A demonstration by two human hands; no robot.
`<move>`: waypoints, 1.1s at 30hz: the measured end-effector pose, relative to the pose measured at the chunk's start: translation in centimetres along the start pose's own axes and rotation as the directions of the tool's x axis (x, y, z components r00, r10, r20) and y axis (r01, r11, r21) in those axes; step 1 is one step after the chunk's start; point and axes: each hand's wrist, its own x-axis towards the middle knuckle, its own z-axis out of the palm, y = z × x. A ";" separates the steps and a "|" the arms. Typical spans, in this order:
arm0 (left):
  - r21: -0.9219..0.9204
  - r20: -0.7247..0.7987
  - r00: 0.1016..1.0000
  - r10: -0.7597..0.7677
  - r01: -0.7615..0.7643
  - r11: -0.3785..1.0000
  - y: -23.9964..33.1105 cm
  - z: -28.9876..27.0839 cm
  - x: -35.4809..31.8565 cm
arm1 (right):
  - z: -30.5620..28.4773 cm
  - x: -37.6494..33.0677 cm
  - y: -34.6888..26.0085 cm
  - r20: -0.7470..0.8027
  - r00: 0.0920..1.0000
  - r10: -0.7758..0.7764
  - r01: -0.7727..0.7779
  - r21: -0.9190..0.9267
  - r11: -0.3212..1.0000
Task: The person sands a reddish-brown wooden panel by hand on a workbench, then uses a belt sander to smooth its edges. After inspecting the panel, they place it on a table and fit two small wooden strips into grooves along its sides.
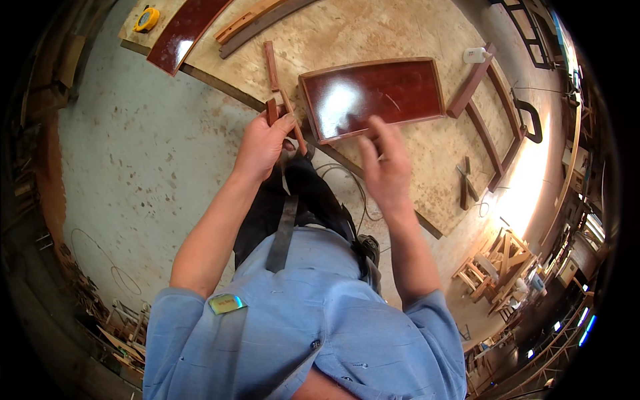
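Observation:
My left hand (262, 147) is closed around a slim wooden strip (297, 130), held beside the worktable's near edge. A short reddish wood piece (271, 111) also sticks up from the same grip; its lower end is hidden by the fingers. Another thin strip (270, 63) lies on the table just beyond, its near end close to the held one. Right of these lies a glossy dark-red panel (393, 90) with a raised, slightly curved wooden rim. My right hand (387, 167) hovers by the panel's near edge, thumb and fingers apart, slightly blurred, with nothing visible in it.
The worktable (427, 167) carries a yellow tape measure (146, 20), a second red board (190, 33), wooden rails (260, 23), a white bottle (475, 55), a curved wooden frame (485, 137) and a pliers-like tool (466, 183). A cable (360, 190) loops over the floor beneath.

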 end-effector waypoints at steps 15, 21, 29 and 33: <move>0.124 -0.176 0.970 0.166 -0.146 0.982 -0.4 2.6 2.1 | 1.7 7.7 5.7 -0.235 0.924 -0.301 0.230 -0.285 0.930; 0.301 -0.226 0.940 0.257 -0.184 0.936 -0.4 3.0 2.2 | 2.1 7.6 5.7 -0.207 0.939 -0.276 0.209 -0.295 0.933; 0.447 -0.219 0.932 0.289 -0.167 0.879 -0.4 3.0 2.3 | 2.2 7.6 6.0 -0.217 0.934 -0.285 0.215 -0.297 0.930; 0.492 -0.218 0.919 0.329 -0.188 0.850 -0.6 2.9 2.4 | 2.2 7.6 5.9 -0.209 0.935 -0.287 0.217 -0.303 0.928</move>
